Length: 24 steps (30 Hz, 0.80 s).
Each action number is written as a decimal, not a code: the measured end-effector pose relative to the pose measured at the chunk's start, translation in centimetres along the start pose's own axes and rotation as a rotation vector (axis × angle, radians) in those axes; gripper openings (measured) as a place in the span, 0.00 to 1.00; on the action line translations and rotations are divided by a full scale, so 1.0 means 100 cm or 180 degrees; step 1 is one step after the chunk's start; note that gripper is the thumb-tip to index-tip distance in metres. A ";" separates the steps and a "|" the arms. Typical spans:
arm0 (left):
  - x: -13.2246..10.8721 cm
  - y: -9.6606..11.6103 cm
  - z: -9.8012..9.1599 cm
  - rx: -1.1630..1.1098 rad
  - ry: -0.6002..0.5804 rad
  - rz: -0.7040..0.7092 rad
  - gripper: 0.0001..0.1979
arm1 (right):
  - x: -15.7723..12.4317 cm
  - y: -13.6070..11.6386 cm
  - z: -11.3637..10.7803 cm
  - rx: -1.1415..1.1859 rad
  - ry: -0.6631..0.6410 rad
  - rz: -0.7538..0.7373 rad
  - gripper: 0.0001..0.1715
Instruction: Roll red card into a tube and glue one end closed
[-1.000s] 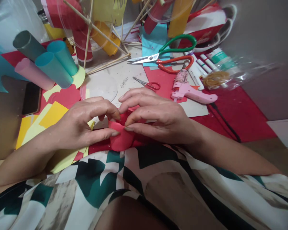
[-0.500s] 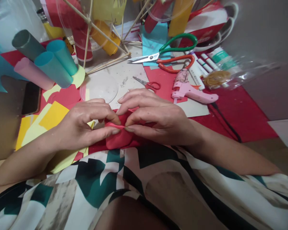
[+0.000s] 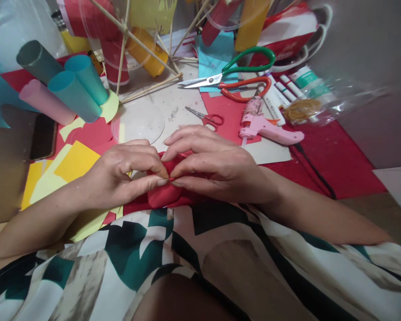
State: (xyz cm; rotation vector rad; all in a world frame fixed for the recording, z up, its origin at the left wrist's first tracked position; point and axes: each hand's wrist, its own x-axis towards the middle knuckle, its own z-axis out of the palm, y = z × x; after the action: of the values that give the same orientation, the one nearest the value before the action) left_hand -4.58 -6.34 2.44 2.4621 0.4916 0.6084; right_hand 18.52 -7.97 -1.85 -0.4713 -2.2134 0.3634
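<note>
Both my hands meet over a piece of red paper at the near edge of the table, just above my patterned lap. My left hand pinches the paper's folded edge between thumb and forefinger. My right hand pinches the same edge from the right, its thumb tip touching my left thumb tip. The rest of the red paper is hidden under my fingers.
Behind my hands lie a clear plastic lid, small red scissors, a pink glue gun and large scissors. Rolled paper tubes and a phone sit at the left, yellow paper scraps beside my left hand.
The rounded bulge of red paper has been pressed flatter, and my two thumbs have closed together on its folded edge. My hands stay in the same place.
</note>
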 end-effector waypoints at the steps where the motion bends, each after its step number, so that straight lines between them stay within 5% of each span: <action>1: 0.000 -0.001 0.000 0.0016 -0.0010 -0.0004 0.02 | 0.000 0.000 0.001 0.0012 -0.0002 -0.0025 0.05; 13: -0.004 -0.002 -0.013 0.0024 0.0007 -0.0344 0.11 | 0.000 -0.003 -0.012 0.0295 -0.0111 0.0295 0.05; 24: -0.002 -0.001 -0.007 -0.0222 0.0138 -0.0581 0.05 | 0.002 -0.002 -0.005 0.0429 -0.0111 0.0504 0.05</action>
State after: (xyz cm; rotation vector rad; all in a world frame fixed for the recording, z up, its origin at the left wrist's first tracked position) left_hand -5.13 -6.08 2.79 2.3109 0.6919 0.5940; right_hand 18.77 -7.97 -1.28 -0.5721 -2.1741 0.6049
